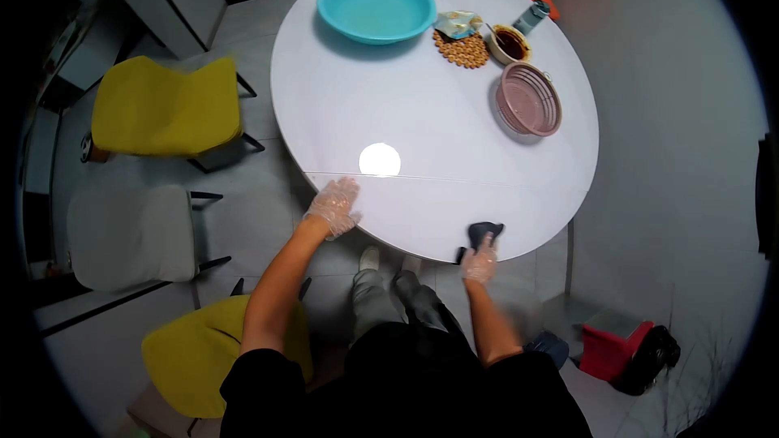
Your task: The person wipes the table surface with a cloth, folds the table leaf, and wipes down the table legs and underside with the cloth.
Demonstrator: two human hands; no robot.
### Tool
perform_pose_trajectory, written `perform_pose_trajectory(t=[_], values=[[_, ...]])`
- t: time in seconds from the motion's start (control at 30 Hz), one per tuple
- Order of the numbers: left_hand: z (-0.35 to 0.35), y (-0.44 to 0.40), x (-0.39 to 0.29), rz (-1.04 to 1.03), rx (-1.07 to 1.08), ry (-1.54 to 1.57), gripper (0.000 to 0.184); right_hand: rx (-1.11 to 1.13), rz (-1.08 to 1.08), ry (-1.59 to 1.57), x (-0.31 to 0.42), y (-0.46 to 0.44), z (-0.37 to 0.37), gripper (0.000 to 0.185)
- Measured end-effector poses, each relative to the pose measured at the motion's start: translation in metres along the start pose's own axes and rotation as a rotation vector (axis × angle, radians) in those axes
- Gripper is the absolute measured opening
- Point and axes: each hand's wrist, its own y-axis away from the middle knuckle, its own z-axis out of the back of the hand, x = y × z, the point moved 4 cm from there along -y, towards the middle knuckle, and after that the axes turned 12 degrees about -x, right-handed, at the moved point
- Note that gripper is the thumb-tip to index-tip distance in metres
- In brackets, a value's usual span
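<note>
White table (430, 122), gloved right hand (480, 264) on dark cloth (484, 234)

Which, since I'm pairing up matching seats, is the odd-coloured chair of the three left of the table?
The grey chair, in the middle; the far chair and the near chair, on either side of it, are both yellow.

Basin (376, 5) at far left of tabletop (341, 97); to its right, in order, packet (458, 24) on the beaded mat's (461, 50) far edge, bowl (510, 45), bottle (531, 16). Basket (529, 99) sits nearer than the bowl, toward the right edge. Chairs (166, 105) stand on the floor (268, 57), left of the tabletop.
</note>
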Motion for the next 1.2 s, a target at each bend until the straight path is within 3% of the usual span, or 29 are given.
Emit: perform_pose_trajectory(t=[0.03,0.2,0.3,0.5,0.67,0.9,0.93,0.97,1.0,1.07,1.2], values=[[0.002,-0.005,-0.021,-0.042,-0.003,0.013,0.069,0.002,0.041,-0.063,0.018,0.012,0.007,0.078],[-0.019,-0.078,-0.12,-0.177,0.093,0.082,0.062,-0.083,0.368,-0.251,0.062,0.051,0.017,0.081],[-0.045,-0.123,-0.177,-0.285,0.078,0.031,0.063,0.018,0.432,-0.281,0.063,0.051,0.026,0.083],[-0.063,-0.195,-0.296,-0.351,0.181,-0.022,0.062,0.1,0.495,-0.533,0.039,0.029,0.032,0.065],[-0.085,-0.256,-0.383,-0.43,0.199,-0.177,0.063,0.32,0.547,-0.666,0.013,0.01,0.003,0.055],[-0.1,-0.326,-0.497,-0.446,0.264,-0.269,0.065,0.339,0.843,-0.473,-0.103,-0.091,0.011,0.069],[-0.105,-0.336,-0.508,-0.434,0.259,-0.265,0.065,0.169,0.862,-0.528,-0.137,-0.107,-0.007,0.077],[-0.107,-0.344,-0.52,-0.434,0.273,-0.267,0.065,0.293,0.799,-0.485,-0.16,-0.149,0.031,0.075],[-0.104,-0.351,-0.531,-0.435,0.285,-0.27,0.064,0.082,0.766,-0.566,-0.196,-0.169,0.016,0.068],[-0.094,-0.364,-0.55,-0.376,0.357,-0.214,0.062,-0.116,0.676,-0.582,-0.252,-0.227,0.028,0.055],[-0.052,-0.377,-0.564,-0.135,0.492,0.077,0.059,-0.206,0.426,-0.451,-0.326,-0.336,0.022,0.065]])
